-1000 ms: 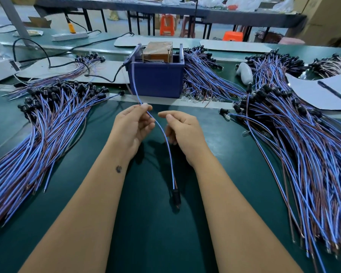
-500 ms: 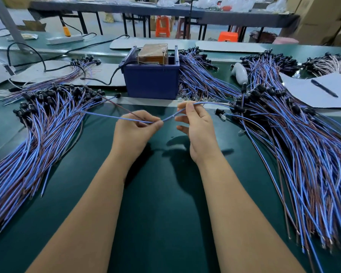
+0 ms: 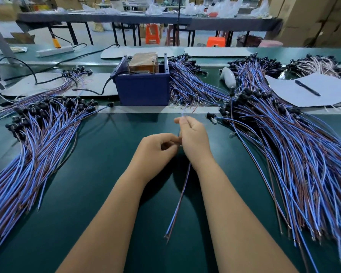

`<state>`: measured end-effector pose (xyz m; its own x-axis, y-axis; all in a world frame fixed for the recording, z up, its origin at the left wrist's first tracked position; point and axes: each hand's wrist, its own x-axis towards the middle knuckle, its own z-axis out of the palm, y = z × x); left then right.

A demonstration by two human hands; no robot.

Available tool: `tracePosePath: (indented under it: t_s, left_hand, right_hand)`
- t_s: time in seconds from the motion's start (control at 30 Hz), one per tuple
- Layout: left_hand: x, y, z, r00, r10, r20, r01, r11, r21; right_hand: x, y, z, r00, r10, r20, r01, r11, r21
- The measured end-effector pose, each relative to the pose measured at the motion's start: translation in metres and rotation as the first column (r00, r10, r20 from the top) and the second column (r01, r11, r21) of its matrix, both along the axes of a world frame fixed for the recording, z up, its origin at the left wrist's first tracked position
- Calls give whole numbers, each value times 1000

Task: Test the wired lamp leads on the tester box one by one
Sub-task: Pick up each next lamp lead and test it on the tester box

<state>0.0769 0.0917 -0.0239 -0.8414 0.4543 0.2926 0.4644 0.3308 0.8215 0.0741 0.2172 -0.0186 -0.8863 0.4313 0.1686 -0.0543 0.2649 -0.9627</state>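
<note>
Right hand (image 3: 193, 141) raised over the dark green table mat (image 3: 98, 174), thumb and forefinger pinched on the top end of one thin blue-and-brown twin-wire lamp lead (image 3: 178, 201); the very top of that lead is motion-blurred, can't tell what's on it. Left hand (image 3: 156, 152) just beside the right, touching it, fingers curled in and pinching the same lead a little lower. The lead hangs down between the two forearms, bare stripped tips low near frame centre, above the mat.

Straight ahead of the hands, well apart: one dark blue plastic tester box (image 3: 143, 86), open top, one brown block (image 3: 144, 61) sitting in it, one black cable (image 3: 91, 91) leaving its left side.

Lead piles, four clear ones: one large fan of blue-and-brown leads with black lamp caps at left (image 3: 34, 142), one smaller bundle behind it at far left (image 3: 63, 85), one bundle just right of the box (image 3: 187, 83), one very large fan at right (image 3: 295, 154). A fifth, paler bundle sits far right at the back (image 3: 315, 65). Single leads not countable, too many.

One white curved plastic object (image 3: 227, 76) between box-side bundle and right fan. One white paper sheet (image 3: 311, 91) at right with one black pen (image 3: 307, 88) on it. One white power strip (image 3: 54, 51) at back left. Two orange plastic stools (image 3: 152, 34) beyond the table.
</note>
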Motion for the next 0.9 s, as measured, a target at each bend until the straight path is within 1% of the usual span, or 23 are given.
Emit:
tracePosePath:
  t_s: [0.07, 0.13, 0.2, 0.27, 0.37, 0.47, 0.5, 0.53, 0.57, 0.6, 0.63, 0.67, 0.73, 0.8, 0.83, 0.87, 0.9]
  left_hand:
    - [0, 1, 0, 999, 53, -8, -53, 998, -23]
    - [1, 3, 0, 994, 100, -39, -103, 991, -84]
    - [4, 4, 0, 986, 146, -79, -158, 973, -171]
    - [6, 5, 1, 980, 161, -113, -185, 948, -258]
    - [7, 6, 2, 976, 178, -128, -211, 923, -321]
    - [8, 6, 3, 973, 193, -128, -225, 922, -316]
    - [8, 6, 3, 971, 199, -129, -231, 920, -316]
    - [9, 7, 3, 970, 207, -127, -237, 919, -315]
    - [9, 8, 3, 969, 216, -123, -245, 918, -311]
    - [9, 8, 3, 967, 225, -119, -251, 919, -305]
    - [8, 9, 3, 966, 232, -111, -255, 920, -296]
    - [6, 9, 3, 966, 237, -100, -256, 925, -282]
    - [2, 10, 3, 967, 246, -64, -254, 938, -237]
    - [0, 10, 3, 965, 261, -18, -260, 950, -174]
    - [-3, 11, 4, 963, 268, 3, -265, 953, -144]
    - [-4, 12, 5, 962, 272, 17, -268, 956, -118]
    - [-7, 12, 6, 959, 282, 26, -279, 956, -94]
  right_hand:
    - [5, -4, 1, 1000, 8, 19, -11, 987, 161]
    - [10, 0, 2, 999, -32, 40, 20, 958, 286]
    - [19, 12, 6, 994, -97, 55, 66, 909, 412]
    - [31, 34, 13, 992, -128, 24, 96, 844, 527]
    - [47, 75, 27, 987, -155, -31, 132, 697, 705]
    - [59, 114, 43, 973, -232, -4, 131, 537, 834]
    - [62, 124, 46, 953, -300, 32, 114, 457, 882]
    - [64, 131, 48, 918, -390, 68, 89, 371, 924]
    - [66, 135, 49, 874, -477, 94, 64, 304, 951]
    - [67, 135, 48, 835, -540, 109, 54, 277, 959]
    - [67, 132, 48, 814, -570, 115, 62, 281, 958]
    - [65, 124, 47, 815, -569, 110, 79, 297, 951]
    - [58, 101, 42, 853, -514, 87, 111, 343, 933]
    - [47, 68, 37, 909, -411, 65, 120, 409, 904]
    - [40, 50, 33, 935, -348, 66, 108, 458, 882]
    - [32, 32, 29, 959, -273, 81, 79, 529, 845]
    - [24, 15, 25, 977, -184, 108, 32, 628, 778]
